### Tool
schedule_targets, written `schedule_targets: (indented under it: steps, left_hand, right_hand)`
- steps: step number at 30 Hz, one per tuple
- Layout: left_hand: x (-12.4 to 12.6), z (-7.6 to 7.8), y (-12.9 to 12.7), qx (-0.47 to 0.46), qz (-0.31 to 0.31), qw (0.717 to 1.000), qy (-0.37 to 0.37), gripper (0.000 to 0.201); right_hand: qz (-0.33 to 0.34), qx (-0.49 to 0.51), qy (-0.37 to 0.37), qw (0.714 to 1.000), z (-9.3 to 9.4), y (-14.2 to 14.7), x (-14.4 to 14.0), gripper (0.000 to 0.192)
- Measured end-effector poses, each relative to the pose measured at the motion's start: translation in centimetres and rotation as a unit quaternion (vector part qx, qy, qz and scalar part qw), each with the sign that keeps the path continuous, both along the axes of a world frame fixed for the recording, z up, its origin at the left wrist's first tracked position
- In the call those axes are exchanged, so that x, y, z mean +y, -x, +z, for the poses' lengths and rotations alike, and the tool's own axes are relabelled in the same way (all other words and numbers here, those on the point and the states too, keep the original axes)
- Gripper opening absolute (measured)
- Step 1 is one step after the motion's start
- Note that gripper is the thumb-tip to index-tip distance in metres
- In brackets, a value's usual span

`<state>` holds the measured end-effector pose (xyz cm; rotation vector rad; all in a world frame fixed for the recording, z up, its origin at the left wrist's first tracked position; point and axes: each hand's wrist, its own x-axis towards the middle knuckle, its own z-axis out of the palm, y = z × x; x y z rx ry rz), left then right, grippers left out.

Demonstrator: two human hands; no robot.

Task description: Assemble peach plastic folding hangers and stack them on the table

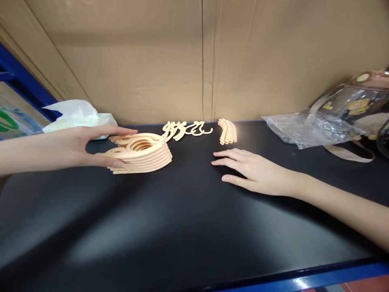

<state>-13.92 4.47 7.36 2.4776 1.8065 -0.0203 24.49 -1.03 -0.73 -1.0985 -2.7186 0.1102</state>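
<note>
Several peach-coloured plastic hangers (142, 156) lie stacked flat on the black table (182, 227), left of its middle, their hooks (185, 129) fanned out toward the far cardboard wall (194, 56). We see the far ends of the hangers (227, 132) poking up as a small bunch just right of the hooks. Our left hand (91, 148) grips the stack from the left side, thumb pressed on the near edge and fingers (121, 131) stretched over the far edge, so the stack sits between them. Our right hand (249, 170) rests palm down on the table to the right of the stack, apart from it, fingers loosely extended and holding nothing. Behind the left hand sits a pack of tissues (79, 115) at the far left. At the far right we find a crumpled clear plastic bag (304, 127) and, beyond it, a transparent pouch (355, 103) with a strap.
</note>
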Motion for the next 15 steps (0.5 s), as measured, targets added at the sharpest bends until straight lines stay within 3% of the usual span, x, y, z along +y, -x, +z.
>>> schedule_targets:
  steps: [15]
  left_hand:
    - [0.08,-0.10,0.08,-0.010,0.015,1.000,0.014,0.083]
  right_hand:
    - [0.003,0.003,0.000,1.000,-0.11,-0.04,0.06,0.046]
